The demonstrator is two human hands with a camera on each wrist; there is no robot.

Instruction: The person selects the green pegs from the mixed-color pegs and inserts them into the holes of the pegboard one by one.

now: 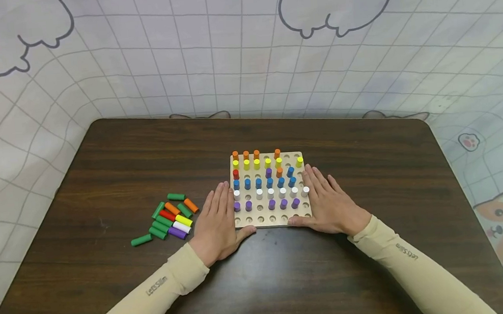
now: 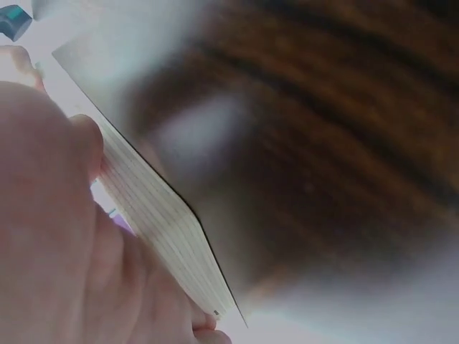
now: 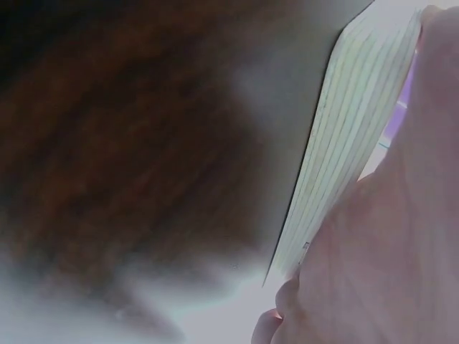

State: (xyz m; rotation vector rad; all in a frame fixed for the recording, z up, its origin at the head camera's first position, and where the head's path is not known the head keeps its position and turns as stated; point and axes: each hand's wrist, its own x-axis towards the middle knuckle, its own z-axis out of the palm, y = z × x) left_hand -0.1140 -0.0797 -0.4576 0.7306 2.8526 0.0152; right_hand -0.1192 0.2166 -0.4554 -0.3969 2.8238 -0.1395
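A square wooden pegboard lies on the table, its upright pegs in rows of orange, yellow, blue, white and purple, with a red peg at the left. Flat along the board's left side lies my left hand, fingers straight and thumb at the front corner. My right hand rests along the right side, its fingers extended and its thumb over the front right corner. Both wrist views show the layered side of the board close against the palms. Some holes, mostly in the front row, have no peg.
Left of my left hand, loose pegs lie in a pile on the dark wood table: several green pegs, plus orange, red, yellow, white and purple ones. A patterned cloth hangs behind the table and along its sides.
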